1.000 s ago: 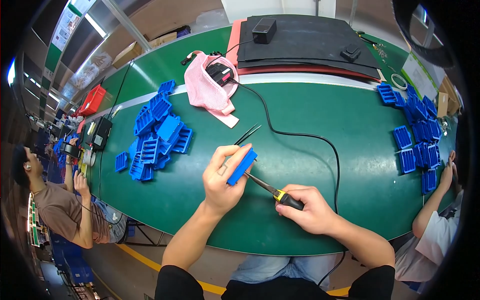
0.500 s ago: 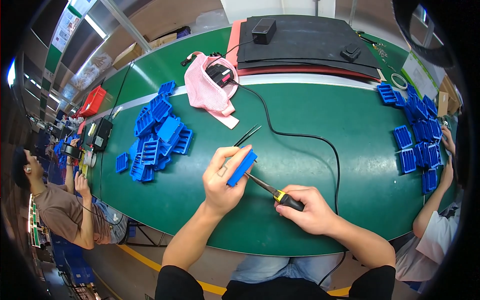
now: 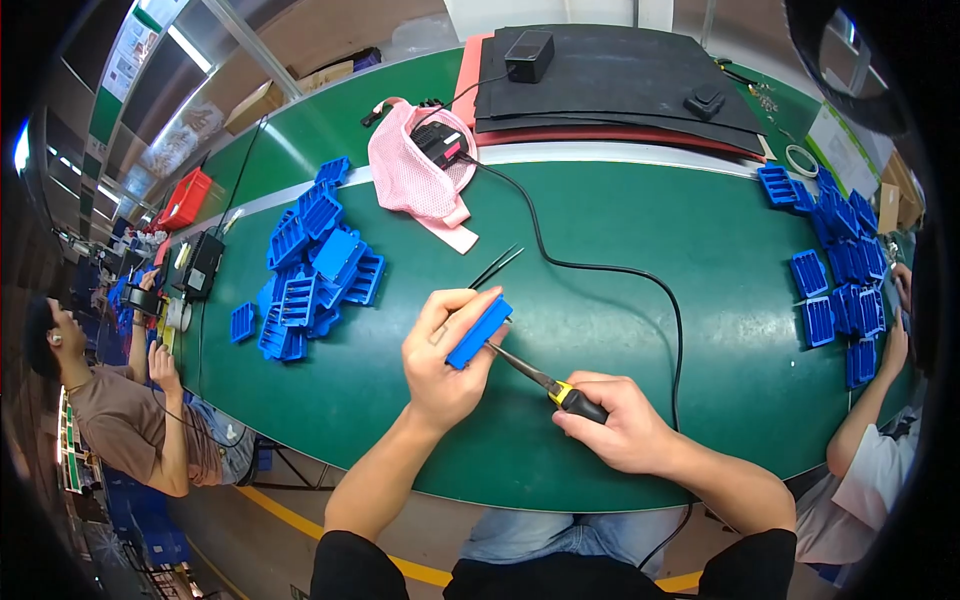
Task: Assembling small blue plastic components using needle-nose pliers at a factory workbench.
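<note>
My left hand point(image 3: 440, 365) is closed around a small blue plastic case point(image 3: 480, 332), held on edge above the table. Two thin dark prongs, like tweezers point(image 3: 497, 267), stick out beyond its fingers; their rear end is hidden by the hand. In my right hand point(image 3: 625, 425) are long-nose pliers point(image 3: 568, 395) with black and yellow handles. Their jaws reach to the side of the case that faces right, and the tips are partly hidden there. A tiny metal bit shows at the case's upper right edge.
Blue slotted cases lie heaped on the left point(image 3: 318, 262) and the right point(image 3: 845, 258) of the green table point(image 3: 590, 330). A pink mesh pouch point(image 3: 415, 175) holds a black device whose cable point(image 3: 600, 268) crosses the table. Black sheets point(image 3: 620, 90) lie behind. One person sits at each side.
The blue case and my left hand have shifted very slightly left and down. The pliers stay at the case, almost unmoved.
</note>
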`<action>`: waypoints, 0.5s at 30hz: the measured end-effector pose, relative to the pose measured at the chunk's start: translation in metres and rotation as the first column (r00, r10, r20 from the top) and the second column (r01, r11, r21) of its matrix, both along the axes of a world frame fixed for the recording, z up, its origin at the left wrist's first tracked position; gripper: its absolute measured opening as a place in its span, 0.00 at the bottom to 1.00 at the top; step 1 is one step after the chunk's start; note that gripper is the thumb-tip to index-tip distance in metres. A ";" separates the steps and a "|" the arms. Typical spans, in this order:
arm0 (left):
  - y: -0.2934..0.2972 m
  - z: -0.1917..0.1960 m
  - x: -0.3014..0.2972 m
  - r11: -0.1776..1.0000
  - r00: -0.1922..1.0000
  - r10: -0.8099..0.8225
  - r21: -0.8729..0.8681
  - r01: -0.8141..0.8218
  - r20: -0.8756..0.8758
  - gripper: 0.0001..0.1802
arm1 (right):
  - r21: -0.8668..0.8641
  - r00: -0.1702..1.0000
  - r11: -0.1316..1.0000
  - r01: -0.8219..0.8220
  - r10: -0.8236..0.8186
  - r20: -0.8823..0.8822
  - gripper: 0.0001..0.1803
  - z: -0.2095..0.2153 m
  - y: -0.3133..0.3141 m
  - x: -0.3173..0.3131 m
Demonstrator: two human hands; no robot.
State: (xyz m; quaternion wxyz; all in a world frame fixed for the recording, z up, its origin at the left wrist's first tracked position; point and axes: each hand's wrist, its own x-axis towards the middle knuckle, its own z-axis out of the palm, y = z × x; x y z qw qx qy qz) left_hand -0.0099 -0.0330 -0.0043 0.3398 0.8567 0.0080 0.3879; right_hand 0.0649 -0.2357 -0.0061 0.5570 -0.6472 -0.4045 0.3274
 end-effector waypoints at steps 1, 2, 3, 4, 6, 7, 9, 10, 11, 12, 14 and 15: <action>0.000 0.001 0.000 1.000 1.000 0.001 0.000 -0.001 -0.001 0.21 | -0.004 1.000 1.000 -0.005 0.005 0.002 0.09 0.000 0.000 0.000; 0.000 0.001 0.000 1.000 1.000 -0.004 -0.007 0.004 -0.006 0.21 | -0.009 1.000 1.000 -0.006 0.006 0.005 0.08 0.000 -0.002 0.000; -0.001 0.002 0.000 1.000 1.000 -0.010 -0.013 0.010 -0.010 0.21 | -0.011 1.000 1.000 -0.004 0.004 0.005 0.08 0.000 -0.003 0.001; -0.002 0.002 0.001 1.000 1.000 -0.013 -0.015 0.012 -0.010 0.21 | 0.001 1.000 1.000 0.006 -0.006 0.011 0.08 -0.001 -0.004 0.001; 0.001 0.002 0.000 1.000 1.000 -0.027 0.010 0.027 -0.011 0.21 | 0.022 1.000 1.000 0.009 -0.010 0.016 0.08 -0.004 -0.003 0.003; 0.003 0.001 0.000 1.000 1.000 -0.025 0.013 0.025 -0.011 0.21 | -0.012 1.000 1.000 -0.012 0.012 0.003 0.08 -0.005 -0.004 0.005; 0.005 -0.002 0.003 0.999 0.999 0.016 -0.045 -0.015 0.037 0.21 | -0.049 0.999 0.998 -0.034 0.034 -0.004 0.09 -0.005 -0.004 0.007; 0.006 -0.001 0.003 0.999 0.998 0.030 -0.040 -0.028 0.050 0.21 | -0.022 0.999 0.999 -0.041 0.040 -0.028 0.09 -0.005 -0.004 0.006; 0.005 0.000 0.003 0.999 0.998 0.034 -0.042 -0.032 0.051 0.21 | 0.004 0.997 0.999 -0.048 0.048 -0.054 0.09 -0.006 -0.004 0.005; 0.002 0.001 0.002 0.996 0.998 0.062 -0.062 -0.060 0.026 0.20 | 0.001 0.997 0.999 -0.052 0.052 -0.053 0.09 -0.006 -0.004 0.004; -0.001 0.001 0.002 0.992 0.996 0.095 -0.082 -0.094 0.000 0.20 | -0.013 0.998 0.998 -0.060 0.060 -0.005 0.09 -0.006 -0.004 0.002; -0.002 0.000 0.003 0.996 0.997 0.077 -0.049 -0.076 0.016 0.20 | -0.013 0.998 0.998 -0.065 0.065 -0.006 0.09 -0.006 -0.003 0.002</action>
